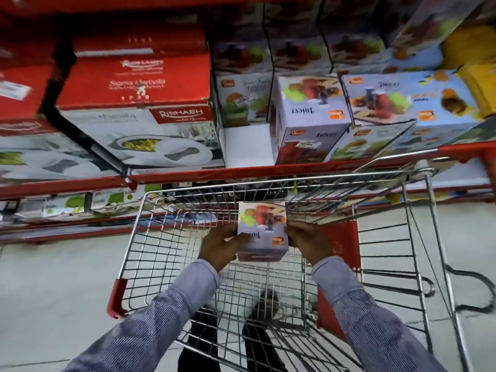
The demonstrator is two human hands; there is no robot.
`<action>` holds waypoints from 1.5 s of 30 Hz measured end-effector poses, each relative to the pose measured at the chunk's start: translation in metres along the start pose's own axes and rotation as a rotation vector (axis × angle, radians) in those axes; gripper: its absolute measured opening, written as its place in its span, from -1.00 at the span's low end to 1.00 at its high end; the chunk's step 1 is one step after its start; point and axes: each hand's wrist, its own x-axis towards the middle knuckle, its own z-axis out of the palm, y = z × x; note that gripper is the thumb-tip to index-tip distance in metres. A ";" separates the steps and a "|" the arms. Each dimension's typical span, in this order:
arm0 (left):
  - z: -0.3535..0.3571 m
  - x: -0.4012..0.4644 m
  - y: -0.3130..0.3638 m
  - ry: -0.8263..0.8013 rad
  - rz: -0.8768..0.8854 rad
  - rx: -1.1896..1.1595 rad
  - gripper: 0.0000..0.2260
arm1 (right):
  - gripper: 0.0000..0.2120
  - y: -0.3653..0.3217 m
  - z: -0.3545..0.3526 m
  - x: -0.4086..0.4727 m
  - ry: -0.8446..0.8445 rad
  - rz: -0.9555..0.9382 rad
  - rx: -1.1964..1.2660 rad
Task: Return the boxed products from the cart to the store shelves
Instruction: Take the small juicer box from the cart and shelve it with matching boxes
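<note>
**White juicer box held over the cart**

Wire cart [268, 277] stands against the red shelf [241, 171]. Both hands grasp one box [262, 232] above the cart's basket, near its far edge: left hand [221, 244] on the box's left side, right hand [306, 241] on its right. Matching juicer boxes [311, 114] sit on the shelf.

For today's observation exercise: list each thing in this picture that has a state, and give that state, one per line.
Juicer box: closed, held over the cart in both hands.
Left hand: grip on the box's left side.
Right hand: grip on its right side.
Cart: holds no other boxes.
Shelf gap: open.
</note>
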 end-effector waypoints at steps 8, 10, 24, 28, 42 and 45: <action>-0.054 -0.075 0.056 0.138 0.435 0.056 -0.59 | -0.79 -0.096 -0.021 -0.066 0.079 -0.221 -0.045; -0.065 -0.088 0.073 0.170 0.518 0.081 -0.55 | -0.86 -0.118 -0.027 -0.075 0.111 -0.259 -0.044; -0.087 -0.110 0.156 0.374 0.688 0.169 -0.81 | -0.74 -0.226 -0.045 -0.082 0.233 -0.409 -0.103; -0.086 -0.109 0.166 0.398 0.699 0.156 -0.80 | -0.72 -0.236 -0.045 -0.071 0.256 -0.423 -0.179; -0.077 -0.089 0.175 0.367 0.684 0.214 -0.67 | -0.72 -0.244 -0.046 -0.056 0.300 -0.462 -0.256; -0.074 -0.083 0.173 0.382 0.703 0.209 -0.58 | -0.71 -0.247 -0.044 -0.050 0.301 -0.457 -0.245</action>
